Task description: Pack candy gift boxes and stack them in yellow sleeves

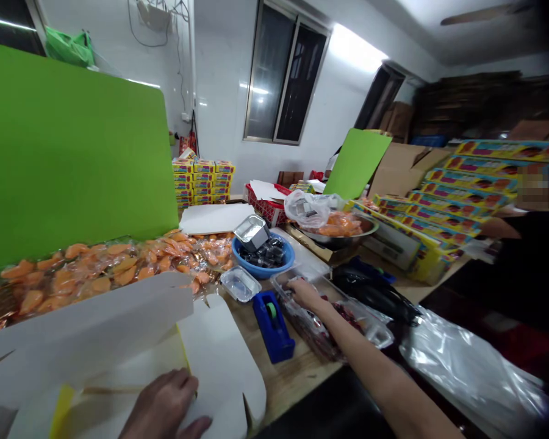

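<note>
With left hand [163,399] curled over the open white carton [226,360] in left foreground, right hand [304,292] inside the clear tray [379,334], and either pinch impossible to confirm, treat the carton as probably light, stiff but creasable, and grasp along wall edges.

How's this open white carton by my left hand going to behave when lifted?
The white carton will probably feel light, since its walls look like thin card. Its flaps, spread open, may sag or swing, perhaps bending first near the cut slits.
</note>
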